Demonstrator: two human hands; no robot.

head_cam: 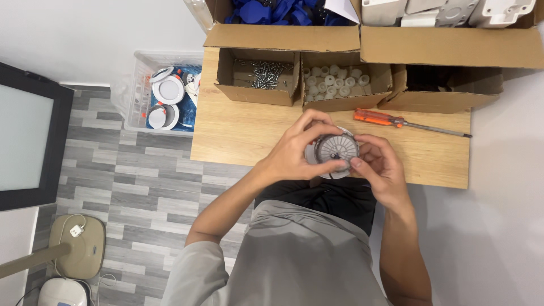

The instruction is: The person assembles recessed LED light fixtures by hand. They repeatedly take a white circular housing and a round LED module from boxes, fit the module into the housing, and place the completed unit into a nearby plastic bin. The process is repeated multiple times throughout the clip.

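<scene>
Centre frame: left hand (294,153) and right hand (381,167) both grasp a round grey light fitting (336,148). Orange screwdriver (396,121) lies just above-right on the wooden table (238,130).

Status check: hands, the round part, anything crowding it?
Left hand and right hand both grip the round grey finned part over the wooden table. Orange screwdriver lies just behind, apart. Nothing blocking.

A round grey finned metal fixture (335,151) sat between the left hand (297,150) and right hand (382,167), over the near edge of the light wooden table (238,127). Far of it stood a small cardboard box of screws (259,76), a cardboard box of white plastic caps (340,84) to its right. An orange-handled screwdriver (405,122) lay right of the hands, and a clear plastic bin of round white fixtures (164,96) stood left of the table.
</scene>
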